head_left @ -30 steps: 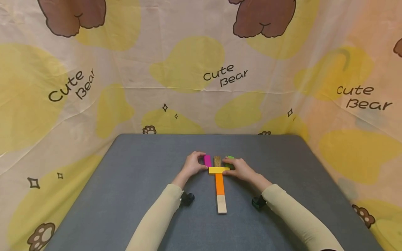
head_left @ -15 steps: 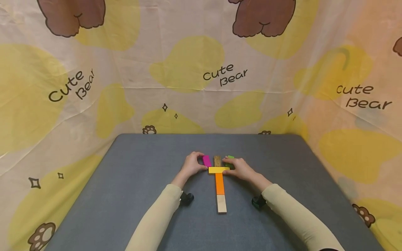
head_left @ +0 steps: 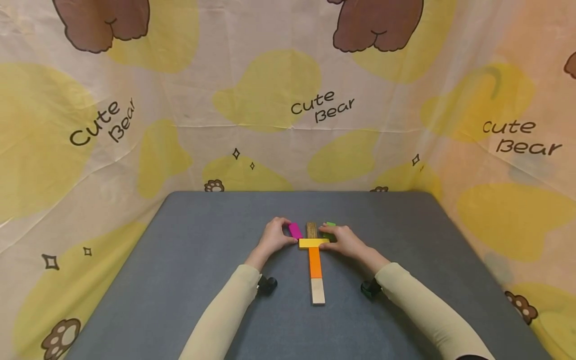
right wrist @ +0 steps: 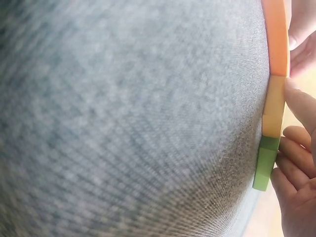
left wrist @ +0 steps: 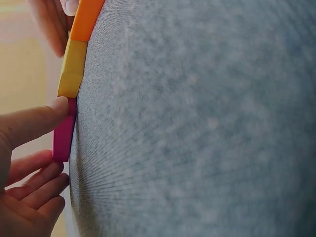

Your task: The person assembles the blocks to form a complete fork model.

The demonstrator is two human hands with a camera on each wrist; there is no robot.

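A magenta block [head_left: 295, 230] is pinched by my left hand [head_left: 273, 237], thumb at its near end and index finger at its far end. That block slants outward, its near end against the left part of a yellow block [head_left: 313, 243]. My right hand [head_left: 344, 241] spans a green block [right wrist: 266, 165] and the yellow one: the thumb touches the yellow block, while the fingers lie along the green block's outer side. Between magenta and green, a brown patterned block [head_left: 312, 230] runs away from the yellow crosspiece. An orange block [head_left: 315, 262] and a pale wooden block [head_left: 317, 291] continue toward me.
The blocks lie flat on a grey cloth-covered table [head_left: 189, 280]. A printed bear-pattern curtain [head_left: 270, 110] hangs behind the table and along its sides. Dark wrist cameras [head_left: 268, 285] sit under both forearms, low over the table.
The far end of the magenta block has swung left, so it slants away from the brown block. My right hand and the other blocks keep their places.
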